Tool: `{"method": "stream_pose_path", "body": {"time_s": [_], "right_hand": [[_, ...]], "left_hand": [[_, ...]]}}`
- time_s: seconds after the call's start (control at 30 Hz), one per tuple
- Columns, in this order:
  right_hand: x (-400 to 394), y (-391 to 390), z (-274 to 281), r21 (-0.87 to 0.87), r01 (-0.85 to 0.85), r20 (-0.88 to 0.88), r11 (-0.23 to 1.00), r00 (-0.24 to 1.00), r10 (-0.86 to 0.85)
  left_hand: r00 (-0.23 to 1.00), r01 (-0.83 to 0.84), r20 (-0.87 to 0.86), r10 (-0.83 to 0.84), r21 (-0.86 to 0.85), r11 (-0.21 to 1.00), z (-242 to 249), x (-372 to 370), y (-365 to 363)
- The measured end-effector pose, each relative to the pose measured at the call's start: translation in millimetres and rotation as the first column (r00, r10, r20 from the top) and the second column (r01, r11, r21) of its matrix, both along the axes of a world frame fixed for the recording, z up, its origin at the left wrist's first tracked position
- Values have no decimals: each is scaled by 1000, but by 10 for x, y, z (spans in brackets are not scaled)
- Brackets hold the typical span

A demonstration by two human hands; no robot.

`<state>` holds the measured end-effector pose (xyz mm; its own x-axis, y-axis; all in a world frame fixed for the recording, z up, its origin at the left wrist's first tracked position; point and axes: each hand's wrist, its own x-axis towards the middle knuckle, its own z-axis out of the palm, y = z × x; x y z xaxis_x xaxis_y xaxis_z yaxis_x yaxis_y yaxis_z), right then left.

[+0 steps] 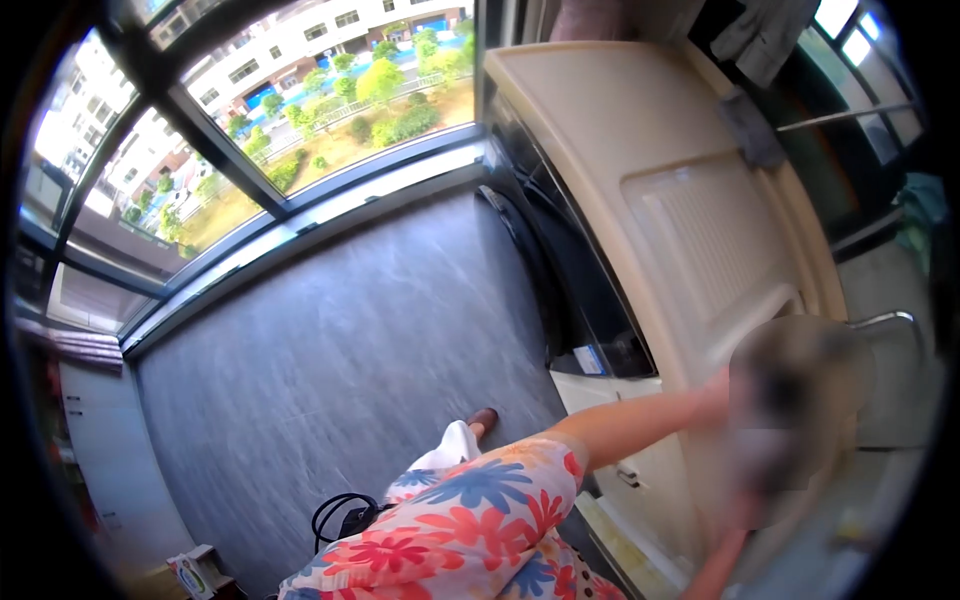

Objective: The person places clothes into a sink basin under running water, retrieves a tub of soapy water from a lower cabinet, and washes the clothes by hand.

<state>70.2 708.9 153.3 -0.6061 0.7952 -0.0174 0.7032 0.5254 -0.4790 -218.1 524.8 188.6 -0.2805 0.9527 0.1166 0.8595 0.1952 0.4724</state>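
Tabletop (620, 120): left hand (714, 395), right hand (741, 512) near faucet (885, 318), blurred; opening, hold we cannot tell. Judged step: 2-handed handling; next calls for steadiness.

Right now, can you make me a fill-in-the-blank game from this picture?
The white short-sleeved shirt shows red and blue ___.
Through the dark-framed glass window, it's day, not ___.
The shiny black machine sits ___ the beige countertop.
The blurred hand nearer that machine is the ___ one.
Missing words: flowers; night; under; left.
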Motion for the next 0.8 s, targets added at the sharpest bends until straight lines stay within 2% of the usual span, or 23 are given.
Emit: {"method": "stream_pose_path", "body": {"time_s": [0.03, 0.07, 0.1, 0.13, 0.17, 0.2, 0.23, 0.27, 0.33, 0.37, 0.43, 0.47, 0.5, 0.53, 0.57, 0.6, 0.63, 0.8], "right_hand": [[-16, 22, -23, 27, -12, 57, 1000, 998, 10], [46, 117, -71, 58, -7, 121, 998, 993, 0], [197, 281, -241, 79, 18, 76, 997, 997, -24], [28, -50, 45, 176, -11, 215, 984, 976, -27], [153, 89, -102, 169, -22, 167, 985, 986, -7], [85, 9, 0, 230, -111, 254, 967, 966, 50], [19, -58, 61, 133, -33, 256, 991, 967, -2], [12, -66, 65, 45, -4, 169, 999, 986, -4], [-175, -327, 244, -38, 129, 96, 991, 988, -125], [-119, -330, 229, -21, 128, 118, 992, 985, -124], [-81, -268, 215, 13, 62, 138, 998, 988, -64], [17, -98, 101, 61, -14, 124, 998, 992, 7], [19, -79, 71, 64, -20, 74, 998, 997, 15], [24, -15, 31, 57, -30, 54, 998, 998, 27], [67, 130, -68, 122, -74, 60, 990, 996, 67], [-45, -15, 87, 26, -68, 83, 997, 994, 66], [-60, -2, 75, 49, -51, 78, 998, 996, 47], [-49, -14, 78, 171, -34, 133, 985, 991, 11]], "left_hand": [[1000, 1, 1, -1, -25, 1000, -24, 12, 45], [1000, -12, 3, 11, 70, 997, -142, 9, 91], [1000, -8, 23, 4, 171, 985, -204, 28, 120], [1000, -3, 32, -2, 130, 992, -149, 20, 108], [997, -20, 71, 8, 160, 987, -245, 34, 193], [988, 7, 146, -40, 224, 975, -200, -35, 115], [963, -16, 263, -56, 263, 965, -216, -60, 113], [957, 2, 283, -63, 211, 978, -83, -105, 22], [923, -67, 381, -55, 301, 951, -23, -107, -120], [943, -40, 327, -65, 305, 952, -77, -77, -118], [986, -1, 167, -31, 187, 982, -23, 74, -232], [993, 3, 120, -16, 108, 994, 79, 124, -292], [997, -43, 64, 39, 61, 997, 126, 175, -315], [995, -91, 36, 89, 71, 993, 55, 219, -266], [992, -115, 58, 110, 76, 991, 13, 268, -254], [984, -162, 96, 148, 161, 974, -68, 325, -241], [983, -176, 82, 162, 199, 964, -117, 393, -274], [956, -240, -110, 272, 239, 941, -57, 685, -664]]}}
